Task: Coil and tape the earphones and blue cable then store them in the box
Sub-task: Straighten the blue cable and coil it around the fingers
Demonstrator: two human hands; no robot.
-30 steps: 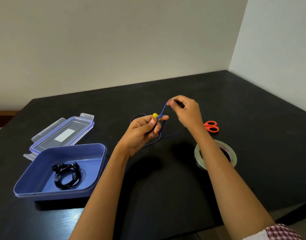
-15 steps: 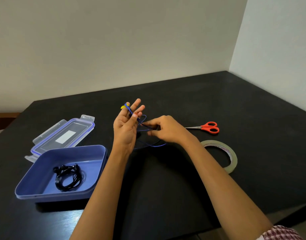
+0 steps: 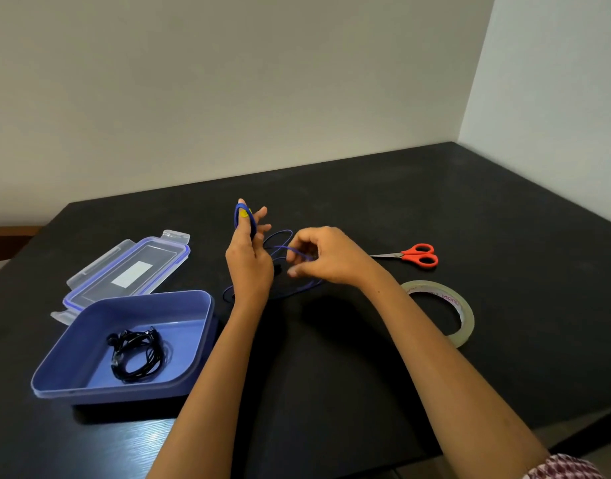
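Observation:
My left hand (image 3: 249, 261) is raised edge-on above the black table, fingers straight, with turns of the blue cable (image 3: 246, 219) wrapped around them and a yellow bit showing at the top. My right hand (image 3: 326, 259) pinches a strand of the same cable just to the right; loose loops trail onto the table under both hands. The black earphones (image 3: 136, 354) lie coiled inside the open blue box (image 3: 89, 385) at the left.
The box's clear lid (image 3: 131, 267) lies behind the box. Orange-handled scissors (image 3: 416, 254) rest to the right of my hands. A roll of clear tape (image 3: 464, 314) lies flat by my right forearm. Walls close off the table's back and right sides.
My left hand has turned edge-on and more blue cable is wound on its fingers. My right hand has shifted slightly right, still holding the strand.

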